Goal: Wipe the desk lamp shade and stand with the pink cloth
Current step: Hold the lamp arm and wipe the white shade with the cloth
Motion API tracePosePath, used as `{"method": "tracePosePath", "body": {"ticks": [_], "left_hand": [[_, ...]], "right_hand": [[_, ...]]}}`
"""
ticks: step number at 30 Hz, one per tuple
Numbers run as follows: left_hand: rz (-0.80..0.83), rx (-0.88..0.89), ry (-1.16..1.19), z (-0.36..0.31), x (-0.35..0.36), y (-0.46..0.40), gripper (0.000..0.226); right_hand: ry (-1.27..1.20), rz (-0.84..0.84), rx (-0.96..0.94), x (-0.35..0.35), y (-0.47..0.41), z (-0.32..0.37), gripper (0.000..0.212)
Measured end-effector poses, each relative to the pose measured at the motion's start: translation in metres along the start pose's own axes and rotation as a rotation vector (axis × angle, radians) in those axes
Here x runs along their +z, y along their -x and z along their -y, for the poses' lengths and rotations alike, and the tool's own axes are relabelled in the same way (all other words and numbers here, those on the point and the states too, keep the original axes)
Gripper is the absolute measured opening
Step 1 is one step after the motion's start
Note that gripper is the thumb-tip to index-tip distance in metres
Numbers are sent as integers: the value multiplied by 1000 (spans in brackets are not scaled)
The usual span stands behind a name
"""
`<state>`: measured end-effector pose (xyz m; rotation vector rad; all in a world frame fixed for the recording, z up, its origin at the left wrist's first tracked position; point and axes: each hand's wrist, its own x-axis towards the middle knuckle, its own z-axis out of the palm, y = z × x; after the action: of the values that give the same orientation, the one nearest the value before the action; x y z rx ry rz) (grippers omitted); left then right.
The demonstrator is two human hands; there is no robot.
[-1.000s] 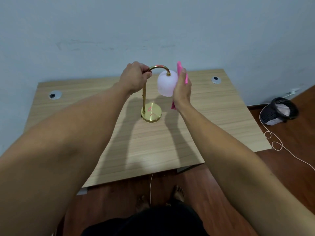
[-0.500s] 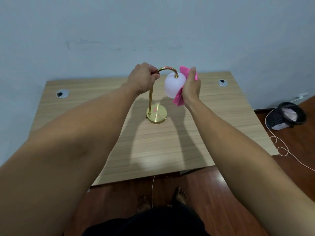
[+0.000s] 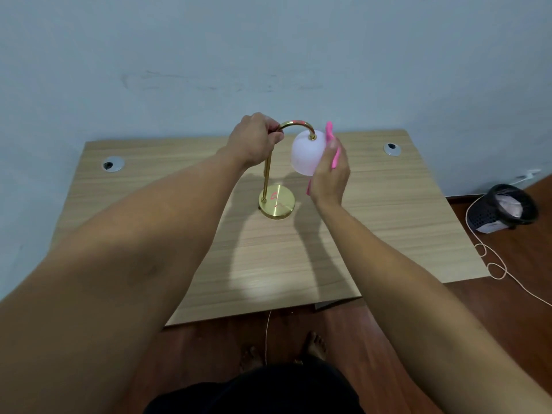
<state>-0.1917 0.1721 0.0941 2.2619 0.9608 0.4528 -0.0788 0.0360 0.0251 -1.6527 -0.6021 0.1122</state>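
A small desk lamp stands on the wooden desk (image 3: 388,222). It has a round brass base (image 3: 277,204), a thin brass stand (image 3: 266,177) that curves over at the top, and a white frosted shade (image 3: 306,153) hanging from the curve. My left hand (image 3: 254,141) is closed around the top of the stand, just left of the curve. My right hand (image 3: 330,174) presses the pink cloth (image 3: 331,138) against the right side of the shade. Most of the cloth is hidden between my palm and the shade.
Two round cable grommets sit in the desk's far corners, one on the left (image 3: 112,164) and one on the right (image 3: 392,148). A black mesh waste bin (image 3: 504,209) stands on the wood floor at right, with a thin white cord (image 3: 490,264) trailing beside it. The wall is right behind the desk.
My right hand has slid the cloth down and around the shade's right side, so less pink shows above the shade. My left hand keeps its hold on the stand.
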Motion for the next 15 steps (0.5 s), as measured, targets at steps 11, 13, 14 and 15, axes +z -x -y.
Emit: {"method": "tracePosePath", "body": {"ticks": [11,13,14,15], "left_hand": [[7,-13,13,-1,0,1,18],[4,-12,11,-1,-1,1,18],[2,-13,11,-1,-1,1,17],[3,-13,9,-1,-1,1,17]], "right_hand": [[278,361,48,-28,47,-53,59],[208,137,427,-27,36,-49,38],[132,18,589,-26,28,-46,42],[26,-76,703,-26,21,-40,41]]}}
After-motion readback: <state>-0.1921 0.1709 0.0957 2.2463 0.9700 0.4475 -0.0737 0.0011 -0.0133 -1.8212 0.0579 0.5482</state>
